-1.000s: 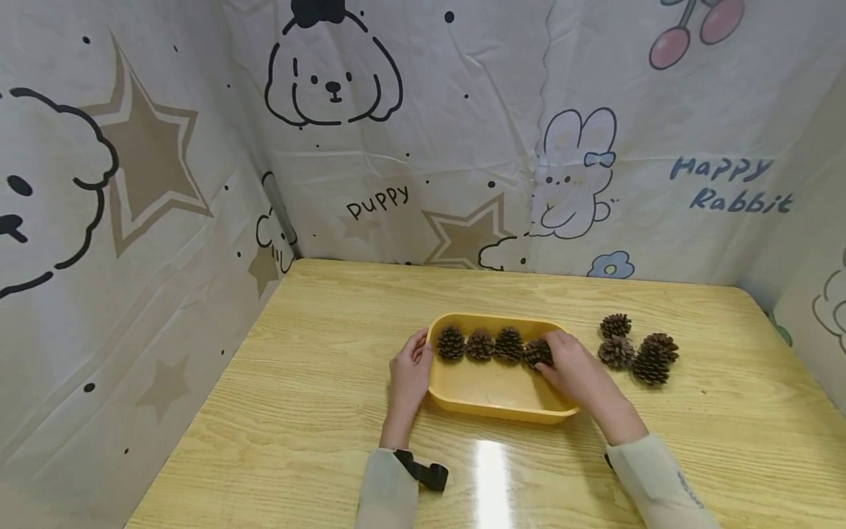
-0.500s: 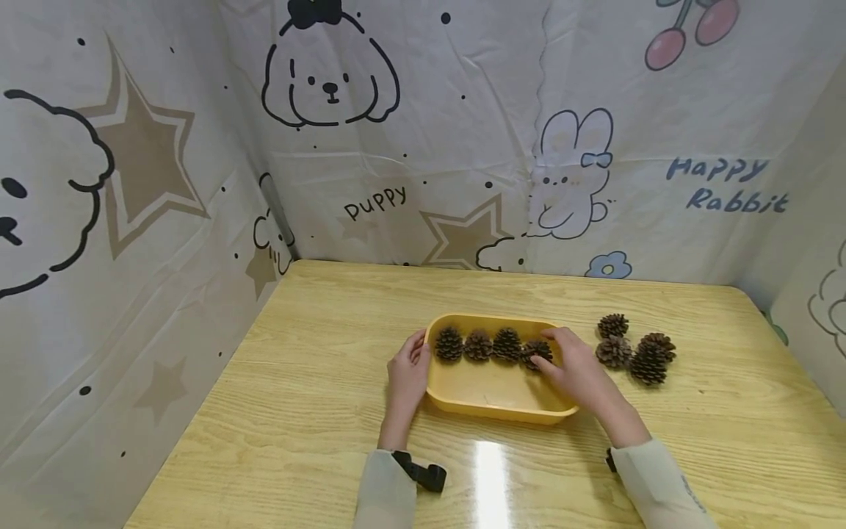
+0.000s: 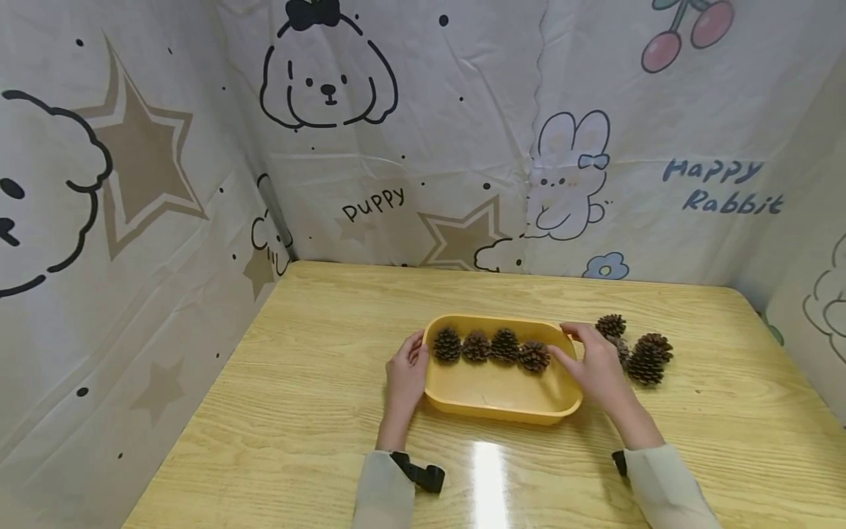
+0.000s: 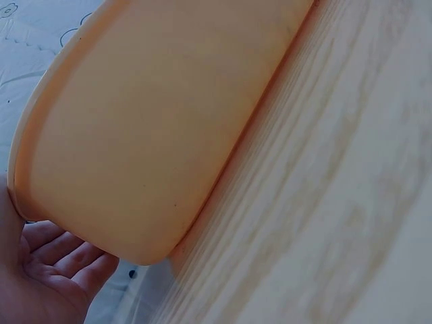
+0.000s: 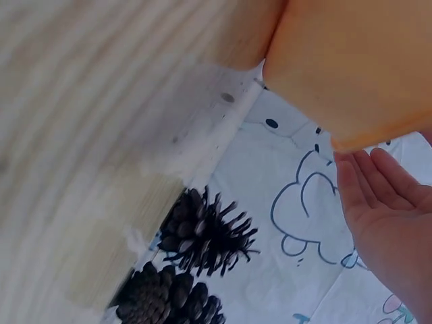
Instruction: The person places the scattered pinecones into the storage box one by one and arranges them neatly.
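A yellow plastic tray (image 3: 489,393) sits on the wooden table. Inside it a row of pine cones (image 3: 505,346) lines the back wall. My left hand (image 3: 406,375) grips the tray's left end, thumb at the rim and fingers around the outside; the left wrist view shows those fingers (image 4: 74,263) against the tray's end. Over the right end of the tray is my right hand (image 3: 598,371), with thumb and fingers spread and nothing held. Its thumb is close to the rightmost pine cone (image 3: 534,357) in the tray, apart from it.
On the table right of the tray lie several loose pine cones (image 3: 648,360), one partly hidden behind my right hand. A printed cloth (image 3: 463,147) hangs behind the table and at both sides.
My right hand has let go of the rightmost pine cone in the tray and moved right to the tray's right rim. My left hand stays on the left end.
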`<state>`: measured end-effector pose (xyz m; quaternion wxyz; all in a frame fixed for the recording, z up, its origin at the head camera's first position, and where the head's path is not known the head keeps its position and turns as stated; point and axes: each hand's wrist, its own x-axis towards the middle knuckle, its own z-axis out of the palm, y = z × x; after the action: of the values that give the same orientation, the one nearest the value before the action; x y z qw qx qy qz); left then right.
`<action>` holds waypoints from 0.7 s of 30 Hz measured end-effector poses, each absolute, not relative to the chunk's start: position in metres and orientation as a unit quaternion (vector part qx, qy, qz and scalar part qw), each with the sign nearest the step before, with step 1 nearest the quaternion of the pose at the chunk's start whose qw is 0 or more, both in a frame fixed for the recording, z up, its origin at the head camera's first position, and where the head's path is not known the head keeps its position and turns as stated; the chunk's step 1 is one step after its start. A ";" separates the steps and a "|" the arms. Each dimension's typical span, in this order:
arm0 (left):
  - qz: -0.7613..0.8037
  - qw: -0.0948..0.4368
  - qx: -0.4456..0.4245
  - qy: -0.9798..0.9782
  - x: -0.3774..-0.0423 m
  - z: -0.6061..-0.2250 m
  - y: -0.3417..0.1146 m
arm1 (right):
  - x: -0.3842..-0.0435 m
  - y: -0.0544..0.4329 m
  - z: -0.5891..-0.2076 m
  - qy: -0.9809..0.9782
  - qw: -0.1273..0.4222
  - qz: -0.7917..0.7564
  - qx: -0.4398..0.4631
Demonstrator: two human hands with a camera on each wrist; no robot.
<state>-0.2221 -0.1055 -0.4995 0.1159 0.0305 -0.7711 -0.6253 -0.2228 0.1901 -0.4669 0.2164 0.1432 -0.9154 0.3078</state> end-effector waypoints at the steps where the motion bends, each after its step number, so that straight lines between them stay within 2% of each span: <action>1: -0.624 0.117 0.030 -0.772 -0.222 -0.499 -0.105 | -0.223 0.192 -0.467 -0.914 0.226 0.305 0.143; 5: -0.620 0.116 0.029 -0.776 -0.222 -0.499 -0.105 | -0.219 0.201 -0.467 -0.914 0.244 0.296 0.131; 14: -0.623 0.117 0.032 -0.773 -0.222 -0.498 -0.105 | -0.210 0.222 -0.462 -0.922 0.240 0.295 0.078; 21: -0.622 0.118 0.032 -0.773 -0.222 -0.498 -0.105 | -0.201 0.242 -0.458 -0.933 0.206 0.295 0.014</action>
<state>-0.2218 -0.1049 -0.4977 0.1180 0.0321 -0.7734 -0.6220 -0.2008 0.2419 -0.4581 0.2055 0.0138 -0.9329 0.2953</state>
